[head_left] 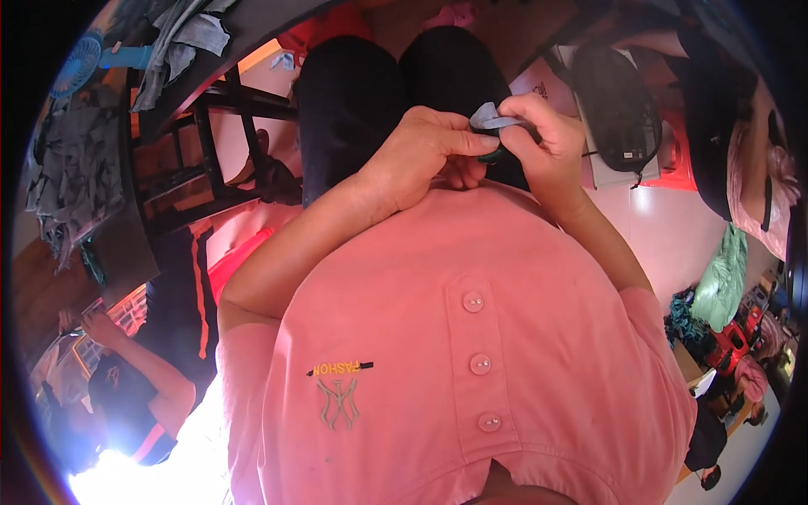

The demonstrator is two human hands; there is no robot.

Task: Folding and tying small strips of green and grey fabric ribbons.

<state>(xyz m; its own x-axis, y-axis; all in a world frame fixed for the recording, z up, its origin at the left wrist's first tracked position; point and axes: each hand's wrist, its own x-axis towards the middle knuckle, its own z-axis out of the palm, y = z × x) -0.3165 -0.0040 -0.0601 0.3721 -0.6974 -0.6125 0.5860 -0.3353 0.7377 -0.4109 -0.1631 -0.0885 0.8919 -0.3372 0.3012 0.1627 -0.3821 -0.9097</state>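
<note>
My left hand (427, 153) and my right hand (545, 145) are close together over my lap, between my dark trousers and pink shirt. A small light-blue piece of fabric (486, 119) is pinched in the fingers of my right hand and sticks up, folded. The left thumb lies at the fabric's lower edge, the other left fingers curled beneath it. Under that thumb shows a small dark-green thing (491, 156), mostly hidden by the fingers; its kind cannot be made out.
At the left, grey fabric pieces (80, 172) hang by a dark table edge, near a blue fan (77, 66). A dark frame (206, 139) stands below. To the right are a black bag (619, 105), a red stool (678, 145) and green cloth (722, 278). Other people sit at both sides.
</note>
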